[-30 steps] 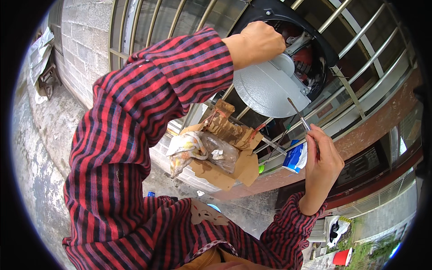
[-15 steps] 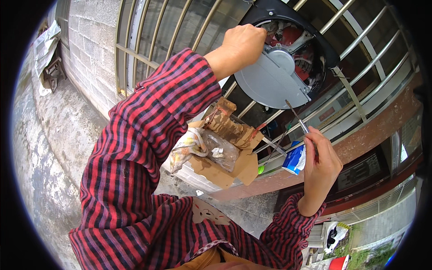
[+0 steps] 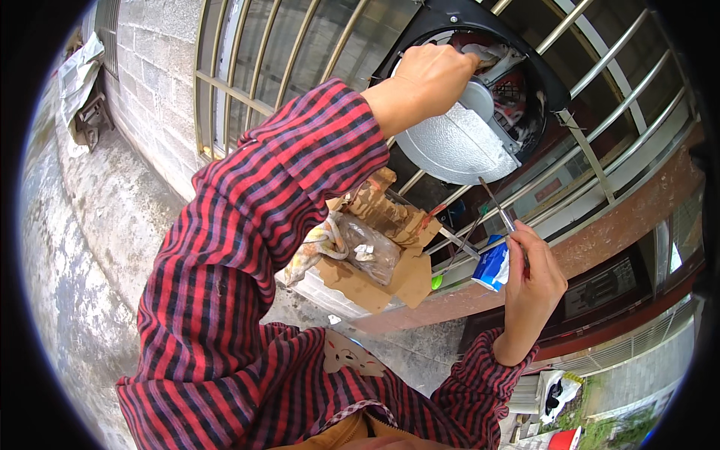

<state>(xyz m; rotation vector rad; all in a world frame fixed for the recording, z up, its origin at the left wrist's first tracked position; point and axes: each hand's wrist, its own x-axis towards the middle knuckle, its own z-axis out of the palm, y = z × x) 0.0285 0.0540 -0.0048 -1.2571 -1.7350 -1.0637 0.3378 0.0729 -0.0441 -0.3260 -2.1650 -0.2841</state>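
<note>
An exhaust fan with a square black frame (image 3: 553, 79) is fixed against the window bars. A grey half-round cover (image 3: 454, 148) lies over its lower part, while red parts show inside the round opening. My left hand (image 3: 436, 77) is closed in front of the opening, over the cover's upper edge. Its curled fingers point into the fan, and what they hold, if anything, is hidden. Lower right, my right hand (image 3: 536, 270) is closed round a screwdriver (image 3: 498, 205). The thin shaft points up, its tip close to the cover's lower edge.
Metal window bars (image 3: 304, 45) surround the fan. Below it sit a torn cardboard box (image 3: 352, 283) with a clear plastic bag (image 3: 365, 251), a patterned cloth (image 3: 309, 251) and a blue-and-white packet (image 3: 491, 264). A reddish-brown ledge (image 3: 600, 217) runs to the right.
My left hand has moved right along the fan from the cover's upper left edge, toward the middle of the opening. My right hand, still gripping the screwdriver, has shifted slightly down.
</note>
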